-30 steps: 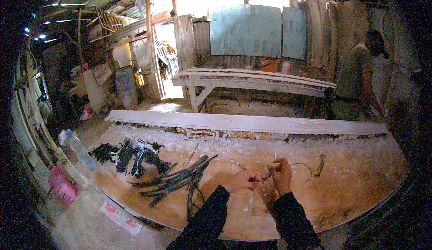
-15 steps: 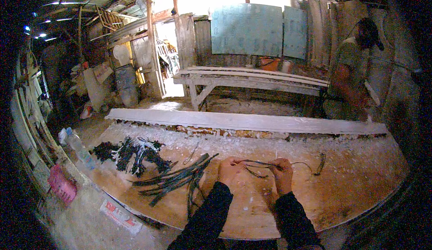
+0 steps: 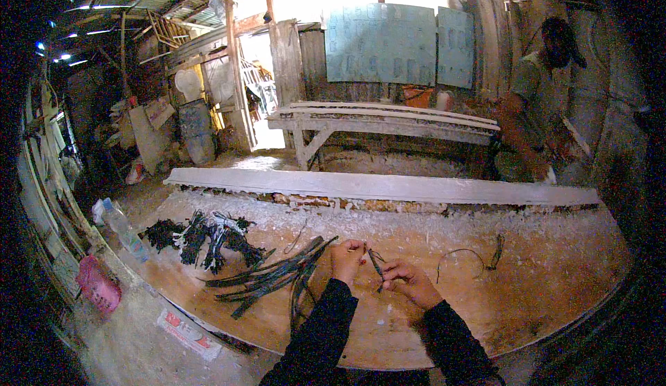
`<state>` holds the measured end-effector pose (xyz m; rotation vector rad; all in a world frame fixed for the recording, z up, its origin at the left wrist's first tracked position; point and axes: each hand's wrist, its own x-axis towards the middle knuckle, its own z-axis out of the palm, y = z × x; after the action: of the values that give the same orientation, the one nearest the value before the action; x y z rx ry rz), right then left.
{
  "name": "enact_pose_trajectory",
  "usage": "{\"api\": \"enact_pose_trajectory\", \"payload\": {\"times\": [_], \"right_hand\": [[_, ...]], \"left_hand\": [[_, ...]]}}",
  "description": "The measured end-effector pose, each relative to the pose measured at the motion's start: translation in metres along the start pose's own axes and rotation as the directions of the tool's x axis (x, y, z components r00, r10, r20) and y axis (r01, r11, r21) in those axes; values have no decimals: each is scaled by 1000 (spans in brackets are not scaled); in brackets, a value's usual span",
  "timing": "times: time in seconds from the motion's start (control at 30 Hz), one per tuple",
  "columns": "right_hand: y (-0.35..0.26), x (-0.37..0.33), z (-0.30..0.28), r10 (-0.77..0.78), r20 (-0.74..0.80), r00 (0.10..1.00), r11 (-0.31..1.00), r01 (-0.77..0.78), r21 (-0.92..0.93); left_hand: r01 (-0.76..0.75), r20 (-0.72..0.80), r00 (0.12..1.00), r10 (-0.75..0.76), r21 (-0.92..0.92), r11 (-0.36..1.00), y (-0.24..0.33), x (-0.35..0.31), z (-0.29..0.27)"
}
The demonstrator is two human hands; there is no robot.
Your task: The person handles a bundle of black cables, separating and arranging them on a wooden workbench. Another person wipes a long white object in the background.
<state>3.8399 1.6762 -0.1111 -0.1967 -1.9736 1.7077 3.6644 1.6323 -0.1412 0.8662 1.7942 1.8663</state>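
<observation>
A thin dark strip [image 3: 375, 264] hangs folded between my two hands above the wooden board. My left hand [image 3: 347, 261] pinches its upper end with fingers closed. Lower down and to the right, my right hand [image 3: 411, 282] grips the strip between thumb and fingers. Just left of my left hand lies a loose fan of long dark strips [image 3: 267, 282], flat on the board. Farther left sits a heap of short dark tied bundles [image 3: 211, 240], some with whitish parts. The strip's material cannot be made out.
A long white-coated plank [image 3: 374, 187] runs across the board's far edge. Right of my hands lie a thin curved strand and a short dark piece [image 3: 497, 253]. A clear bottle [image 3: 123, 228] and a pink object [image 3: 98, 285] are at left. Another person [image 3: 544, 101] works beyond, at right.
The strip was stretched sideways between my hands; now it is folded and slants downward. My right hand has moved left and lower, close to my left. The other person has leaned toward the plank.
</observation>
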Motion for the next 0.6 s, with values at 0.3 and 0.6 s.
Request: {"api": "enact_pose_trajectory", "payload": {"times": [0.3, 0.6], "right_hand": [[14, 5, -18, -4, -401, 916, 996, 40, 81], [19, 7, -43, -191, -688, 700, 970, 24, -244]], "left_hand": [[-54, 484, 875, 22, 53, 997, -27, 9, 16], [277, 934, 357, -6, -100, 956, 11, -22, 11]]}}
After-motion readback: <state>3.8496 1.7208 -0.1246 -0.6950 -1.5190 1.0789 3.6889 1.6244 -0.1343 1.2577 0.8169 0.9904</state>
